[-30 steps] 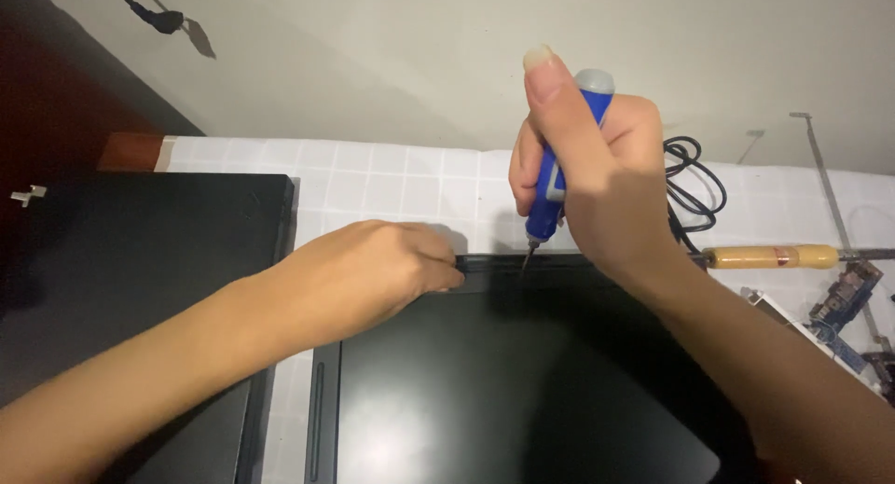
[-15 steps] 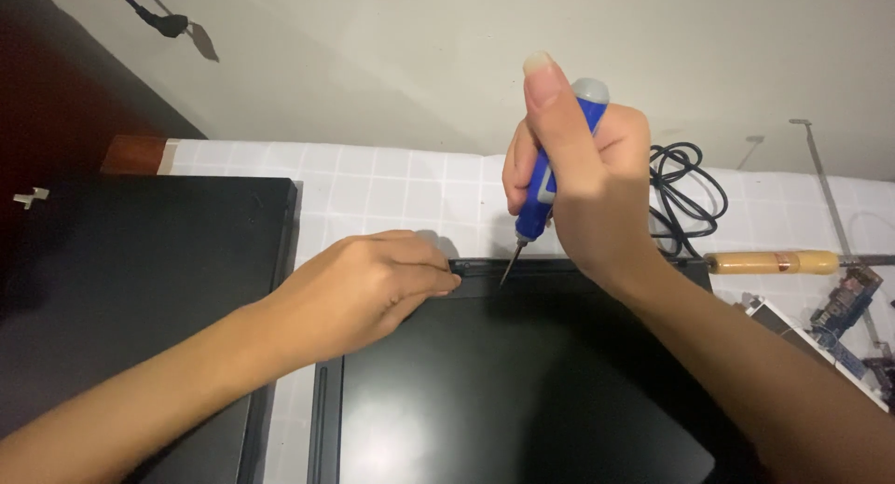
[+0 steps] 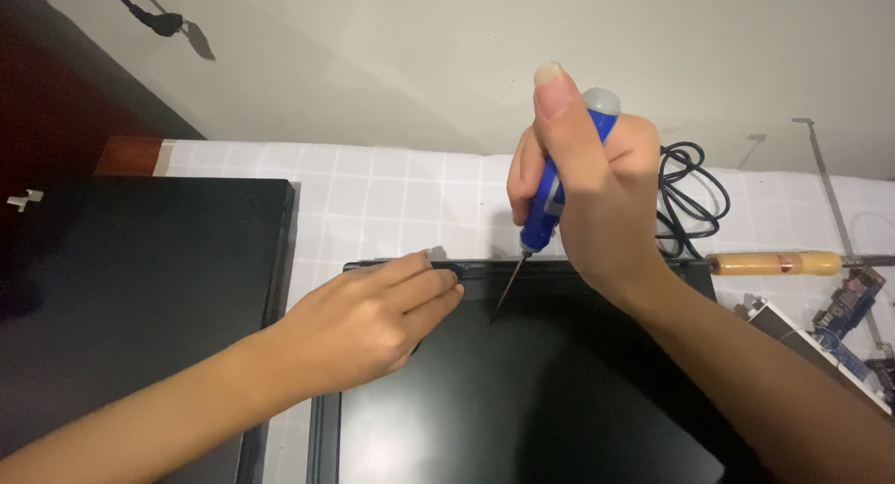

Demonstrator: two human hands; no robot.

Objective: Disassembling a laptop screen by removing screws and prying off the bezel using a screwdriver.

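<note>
A flat black panel, glossy like a laptop screen, lies on the white tiled counter. My right hand grips a blue-handled screwdriver upright, thumb on its grey cap, its thin tip touching the panel near the top edge. My left hand rests flat on the panel's upper left part, fingertips pressed on the top bezel just left of the screwdriver tip.
A second black slab lies at the left. A coiled black cable sits behind my right hand. A wooden-handled tool and small circuit boards lie at the right. A grey wall rises at the back.
The screwdriver tip has come down a little onto the panel's top edge. My left hand has stretched its fingers out along the bezel. The view has shifted slightly.
</note>
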